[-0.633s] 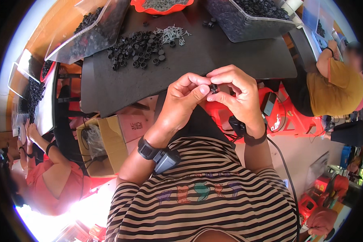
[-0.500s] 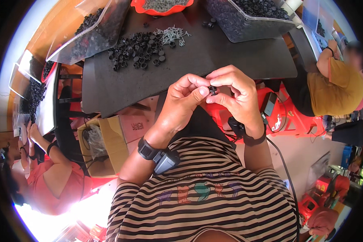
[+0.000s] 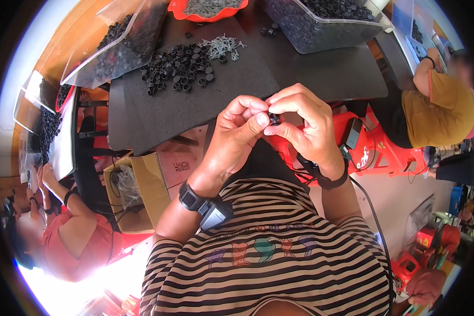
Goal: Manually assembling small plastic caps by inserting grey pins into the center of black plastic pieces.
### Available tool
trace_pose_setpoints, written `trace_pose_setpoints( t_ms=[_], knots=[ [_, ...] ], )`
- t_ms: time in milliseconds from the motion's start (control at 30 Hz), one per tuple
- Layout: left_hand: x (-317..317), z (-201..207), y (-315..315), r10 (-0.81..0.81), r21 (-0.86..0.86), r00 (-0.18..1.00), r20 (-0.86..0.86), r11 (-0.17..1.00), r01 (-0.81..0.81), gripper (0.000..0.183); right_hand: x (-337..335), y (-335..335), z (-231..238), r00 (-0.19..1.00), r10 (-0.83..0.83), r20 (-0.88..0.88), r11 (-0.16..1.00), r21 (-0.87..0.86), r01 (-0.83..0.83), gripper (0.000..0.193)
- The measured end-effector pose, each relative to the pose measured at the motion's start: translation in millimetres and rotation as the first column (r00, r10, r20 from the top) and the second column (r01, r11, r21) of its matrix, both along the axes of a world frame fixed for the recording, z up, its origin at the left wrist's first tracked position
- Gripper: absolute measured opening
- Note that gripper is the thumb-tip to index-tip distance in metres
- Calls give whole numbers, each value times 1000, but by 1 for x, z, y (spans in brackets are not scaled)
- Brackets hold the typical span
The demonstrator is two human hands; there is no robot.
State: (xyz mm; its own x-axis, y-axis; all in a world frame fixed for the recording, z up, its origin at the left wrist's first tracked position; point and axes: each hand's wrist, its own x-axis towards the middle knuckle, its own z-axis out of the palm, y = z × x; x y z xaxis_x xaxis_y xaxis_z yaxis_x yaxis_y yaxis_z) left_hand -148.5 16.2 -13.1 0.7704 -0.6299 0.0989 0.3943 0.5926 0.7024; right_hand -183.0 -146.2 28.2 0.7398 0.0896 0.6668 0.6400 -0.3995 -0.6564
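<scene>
A small black plastic part is pinched between the fingertips of both hands, in front of the table's near edge. My left hand grips it from the left with thumb and forefinger. From the right, my right hand holds it with thumb and fingers, which cover much of it. Beyond my hands, a pile of black plastic caps lies on the dark table. A heap of silvery screws touches the right side of that pile.
Clear bins of black parts stand at the table's back left and back right, with a red bowl between them. An open cardboard box sits below. Co-workers sit left and right.
Both hands have shifted very slightly left, still pinching the black part, which looks a little turned. The view has moved slightly.
</scene>
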Motion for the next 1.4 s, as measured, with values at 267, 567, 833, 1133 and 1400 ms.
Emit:
trace_pose_setpoints(
  t_ms=[267, 567, 833, 1133, 1400],
  knots=[
    [-1, 2, 1, -53, -36, 999, -7, 998, 53, 9, 1, 2, -6, 999, 37, 15, 996, 80, -38, 28],
    [0, 0, 2, -72, -6, 997, 1, 997, 72, 7, 4, -1, -11, 997, 71, 2, 987, 144, -70, 29],
    [-4, 5, 2, -70, -12, 995, -71, 998, 69, 7, 2, -8, -10, 984, 176, -34, 973, 157, -169, 31],
    [-3, 9, 4, -95, 3, 994, -61, 995, 95, 9, -3, -4, -12, 980, 146, -137, 976, 180, -121, 30],
    [-4, 6, 4, -120, -31, 992, -31, 992, 119, 9, -1, 6, -18, 996, 72, -54, 977, 205, -60, 30]
  ],
)
